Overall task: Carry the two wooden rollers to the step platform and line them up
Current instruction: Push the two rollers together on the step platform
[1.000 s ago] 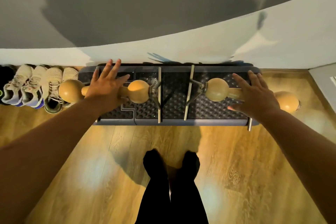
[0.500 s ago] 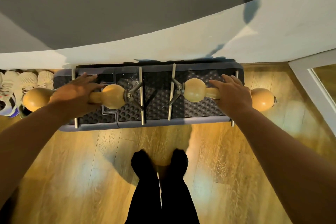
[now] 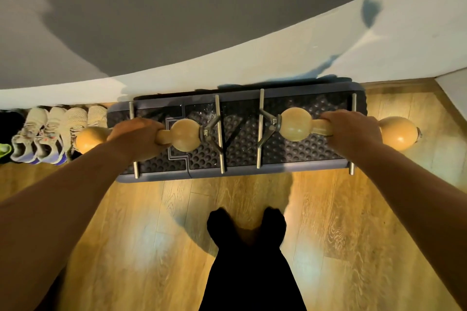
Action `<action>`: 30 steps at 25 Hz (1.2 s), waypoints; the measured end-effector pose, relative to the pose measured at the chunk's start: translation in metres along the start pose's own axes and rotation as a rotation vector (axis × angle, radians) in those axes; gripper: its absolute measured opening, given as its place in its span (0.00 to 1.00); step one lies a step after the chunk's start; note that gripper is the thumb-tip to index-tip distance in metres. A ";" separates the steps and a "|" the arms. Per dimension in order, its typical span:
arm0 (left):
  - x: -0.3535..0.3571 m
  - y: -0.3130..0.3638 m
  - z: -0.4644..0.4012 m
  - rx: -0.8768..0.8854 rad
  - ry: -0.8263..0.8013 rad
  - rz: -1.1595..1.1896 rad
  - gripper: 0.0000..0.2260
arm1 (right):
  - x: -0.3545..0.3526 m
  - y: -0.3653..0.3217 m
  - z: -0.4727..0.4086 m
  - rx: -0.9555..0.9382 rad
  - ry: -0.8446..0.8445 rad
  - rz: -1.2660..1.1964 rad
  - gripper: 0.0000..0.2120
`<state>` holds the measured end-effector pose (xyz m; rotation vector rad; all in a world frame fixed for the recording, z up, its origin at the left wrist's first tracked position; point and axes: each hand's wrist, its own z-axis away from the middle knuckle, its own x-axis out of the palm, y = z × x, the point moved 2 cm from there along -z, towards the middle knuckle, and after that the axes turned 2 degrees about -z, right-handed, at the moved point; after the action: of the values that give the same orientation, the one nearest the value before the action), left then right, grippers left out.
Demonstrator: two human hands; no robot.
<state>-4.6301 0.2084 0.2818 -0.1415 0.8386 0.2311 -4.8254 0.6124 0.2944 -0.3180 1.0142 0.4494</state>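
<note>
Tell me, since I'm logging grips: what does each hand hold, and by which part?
The left hand grips the left wooden roller by its narrow middle; the right hand grips the right wooden roller likewise, between its bulbs.
</note>
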 end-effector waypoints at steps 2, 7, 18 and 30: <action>-0.001 0.002 0.001 0.008 -0.004 -0.015 0.09 | -0.006 -0.002 0.001 -0.025 -0.011 0.028 0.12; -0.003 0.015 0.009 0.051 0.032 0.011 0.10 | -0.019 -0.022 0.005 -0.111 -0.024 0.167 0.13; 0.005 0.032 0.000 0.068 0.080 0.086 0.11 | -0.008 -0.055 -0.002 -0.077 -0.005 0.146 0.14; 0.007 0.041 -0.013 0.118 0.093 0.102 0.13 | -0.003 -0.066 -0.012 -0.014 -0.029 0.079 0.13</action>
<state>-4.6449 0.2459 0.2664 0.0014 0.9505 0.2721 -4.8023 0.5489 0.2939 -0.2837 0.9979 0.5307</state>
